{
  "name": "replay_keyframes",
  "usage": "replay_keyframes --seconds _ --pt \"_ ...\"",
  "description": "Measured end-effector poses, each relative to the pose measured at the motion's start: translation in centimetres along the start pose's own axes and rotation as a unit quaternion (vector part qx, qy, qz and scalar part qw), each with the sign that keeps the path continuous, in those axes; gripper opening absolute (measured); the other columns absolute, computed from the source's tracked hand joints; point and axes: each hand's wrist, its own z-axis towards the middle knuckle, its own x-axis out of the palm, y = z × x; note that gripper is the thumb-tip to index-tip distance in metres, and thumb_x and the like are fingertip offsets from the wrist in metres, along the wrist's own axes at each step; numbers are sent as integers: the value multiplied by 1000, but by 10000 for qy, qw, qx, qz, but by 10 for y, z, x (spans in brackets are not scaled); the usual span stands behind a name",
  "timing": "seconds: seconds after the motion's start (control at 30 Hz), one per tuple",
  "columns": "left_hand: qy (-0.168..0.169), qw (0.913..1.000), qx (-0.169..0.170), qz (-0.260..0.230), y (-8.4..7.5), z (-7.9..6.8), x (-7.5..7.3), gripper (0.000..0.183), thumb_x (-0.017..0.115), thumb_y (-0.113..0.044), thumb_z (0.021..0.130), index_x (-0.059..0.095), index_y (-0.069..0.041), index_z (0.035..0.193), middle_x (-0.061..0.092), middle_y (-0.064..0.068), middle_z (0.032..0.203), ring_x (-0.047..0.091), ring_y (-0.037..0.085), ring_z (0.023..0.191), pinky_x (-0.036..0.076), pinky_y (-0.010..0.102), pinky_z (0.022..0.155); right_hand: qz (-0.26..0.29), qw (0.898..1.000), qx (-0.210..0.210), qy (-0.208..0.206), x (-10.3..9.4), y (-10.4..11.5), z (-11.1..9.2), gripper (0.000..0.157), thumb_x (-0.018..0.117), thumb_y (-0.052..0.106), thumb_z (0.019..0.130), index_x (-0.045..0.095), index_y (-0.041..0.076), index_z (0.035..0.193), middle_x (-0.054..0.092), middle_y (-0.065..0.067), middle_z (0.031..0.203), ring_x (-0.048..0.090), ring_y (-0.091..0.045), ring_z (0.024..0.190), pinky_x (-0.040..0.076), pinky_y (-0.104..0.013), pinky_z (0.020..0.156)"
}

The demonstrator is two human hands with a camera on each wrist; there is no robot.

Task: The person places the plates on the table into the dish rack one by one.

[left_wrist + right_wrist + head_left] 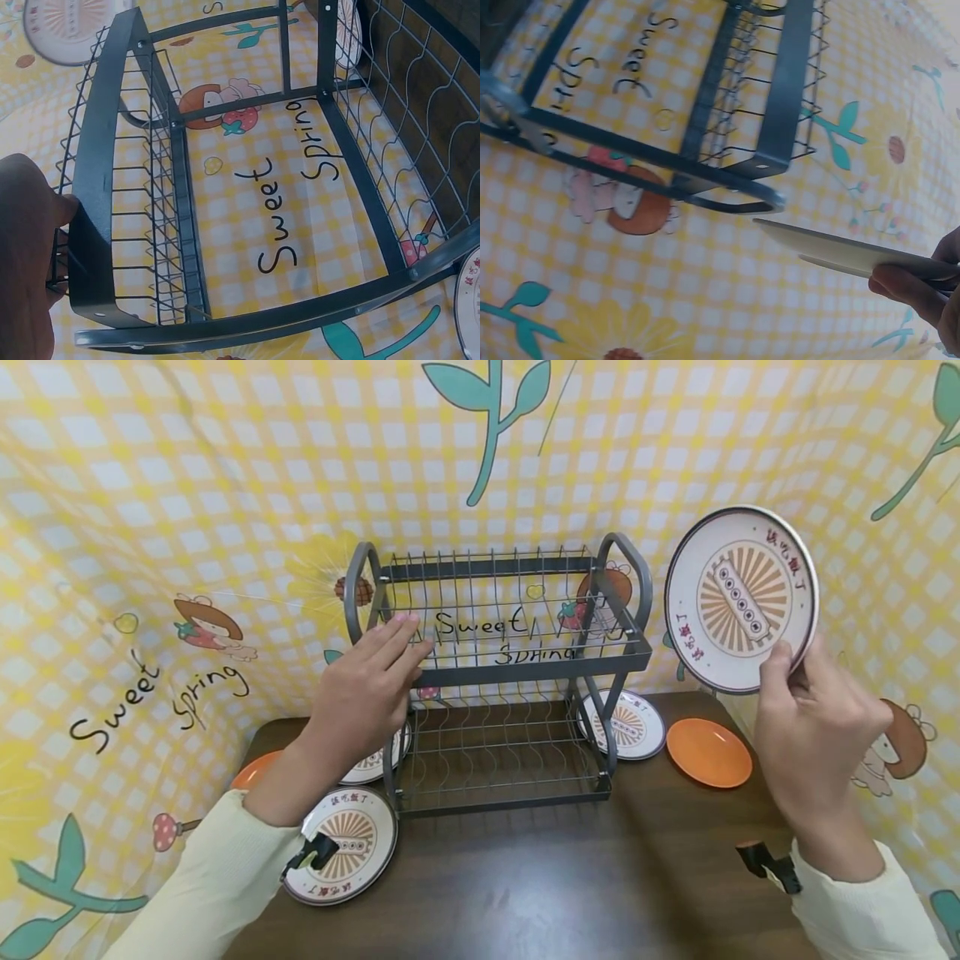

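My right hand (817,735) pinches the lower edge of a white plate (738,602) with a dark rim and a sunburst print. The plate is raised to the right of the grey two-tier dish rack (532,670), apart from it. In the right wrist view the plate (840,251) appears edge-on beside the rack's end, with fingers on its near end. My left hand (367,685) rests on the upper tier's front left corner, its fingers straight. Seen from the left wrist, that hand (26,247) touches the front bar (101,172) of the rack; some fingers are hidden.
Printed plates lie on the brown table (517,877) at front left (352,868), behind the left arm, and right of the rack (633,727). An orange plate (708,752) lies at right; another (258,768) shows partly at left. Checked cloth (300,460) hangs behind.
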Motion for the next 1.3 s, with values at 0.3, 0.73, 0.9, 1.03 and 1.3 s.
replay_keyframes --seconds 0.3,0.73,0.9,1.03,1.3 --pt "-144 9999 -69 -19 0 -2 5 40 54 -13 105 59 0 143 60 20 144 58 35 136 49 49 114 371 9960 224 -783 16 20 21 25 60 11 96 80 0 108 70 -28 75 50 -22 58 24 -4 65" --pt "-146 9998 -67 -95 0 -3 5 43 59 -13 102 58 -4 145 58 18 147 58 35 137 48 49 115 1039 9812 747 -1444 36 56 45 36 61 6 91 78 31 110 80 -10 85 41 9 64 26 -8 62" --pt "-184 9998 -72 -101 1 -3 5 43 60 -12 102 59 -4 144 58 18 147 57 34 138 48 50 115 1080 9812 802 -1382 47 60 50 33 62 6 92 79 29 109 79 -12 83 44 9 63 30 -8 61" --pt "-246 9996 -74 -89 2 -3 5 44 62 -10 100 60 -4 143 59 18 146 58 35 136 49 50 114 1111 9843 763 -1136 56 61 48 30 62 7 93 80 21 112 79 -15 84 49 13 65 35 -6 62" --pt "-292 9995 -76 -52 1 -4 6 45 63 -8 99 59 -5 144 59 17 146 59 35 135 50 50 113 1004 9920 481 -600 69 66 45 28 61 10 97 78 13 120 80 -14 93 64 -19 67 37 -5 65"
